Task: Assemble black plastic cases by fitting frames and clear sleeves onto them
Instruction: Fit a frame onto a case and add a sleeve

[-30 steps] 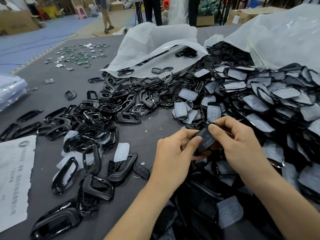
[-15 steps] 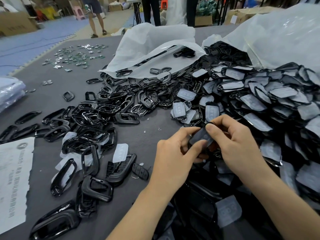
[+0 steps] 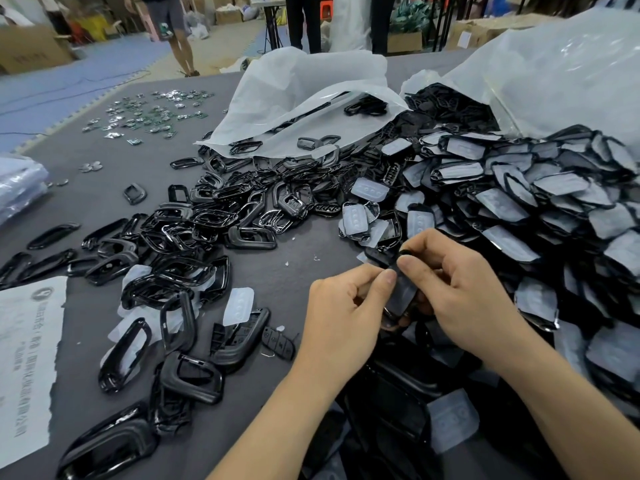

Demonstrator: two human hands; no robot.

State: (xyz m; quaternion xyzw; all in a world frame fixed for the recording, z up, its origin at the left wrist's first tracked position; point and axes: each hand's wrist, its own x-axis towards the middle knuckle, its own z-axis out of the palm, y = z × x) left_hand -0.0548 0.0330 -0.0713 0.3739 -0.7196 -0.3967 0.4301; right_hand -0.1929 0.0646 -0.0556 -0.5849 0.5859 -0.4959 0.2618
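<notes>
"Case [image 3: 393,311] first: where has it got to?"

"Up off the grey table [image 3: 287,271], held between both hands, just in front of the big heap of covered cases [image 3: 519,202]. Looking down from the head camera, the left hand [image 3: 343,317] pinches its near-left edge between thumb and forefinger. The right hand [image 3: 464,289] is curled round the far side, thumb pressed on the top end."

"So both have hold of it. Which step is that?"

"Fitting the clear sleeve [image 3: 405,289], I'd say. The face of the case looks dull grey, like a film lying over it. Whether it's seated all round I can't tell, because fingers hide the edges."

"And next?"

"Probably thumbs along the rim to press it flush, taking care not to crease it. After that it likely joins the heap on the right. The loose frames [image 3: 194,223] lie well apart on the left, and a spare sleeve [image 3: 239,303] lies near them."
</notes>
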